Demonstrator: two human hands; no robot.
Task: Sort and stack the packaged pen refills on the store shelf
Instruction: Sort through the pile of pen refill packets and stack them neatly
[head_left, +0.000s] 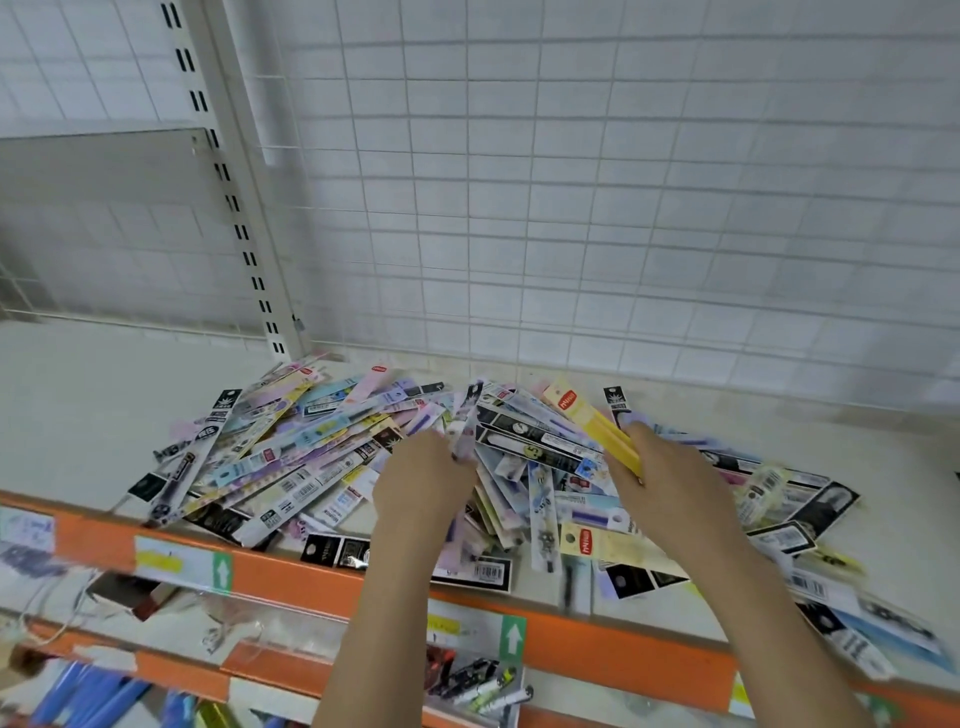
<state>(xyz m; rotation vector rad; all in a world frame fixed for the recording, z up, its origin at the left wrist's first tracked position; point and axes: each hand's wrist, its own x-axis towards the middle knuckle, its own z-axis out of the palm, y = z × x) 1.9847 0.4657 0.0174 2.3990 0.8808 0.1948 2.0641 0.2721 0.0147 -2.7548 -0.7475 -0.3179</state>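
A loose heap of packaged pen refills (363, 457) is spread across the shelf (78, 395), reaching from just behind the orange front rail (291, 577) back almost to the wire grid panel (623, 208). Some packs at the right end overhang the rail. No sorted stack can be made out yet, so the sorting is judged to be at an early stage.

The left hand (421, 480) is sunk into the middle of the heap, its fingers curled round a few pale packs (464, 431) that stand up from the pile. The right hand (670, 467), further along the rail to the right, is pinched on a yellow pack (597, 426), which is tilted up and away toward the grid panel.

The packs are judged to be light, thin and slightly springy, with glossy sleeves that are likely to slide over one another; the motion blur hides finer detail. A hold across the width near one end, where the card header stiffens the sleeve, is likely to be steadier than one at mid-length, where bending could be expected. Gathered packs may need to be squared at their edges before being laid down, since a slick stack is likely to fan out.
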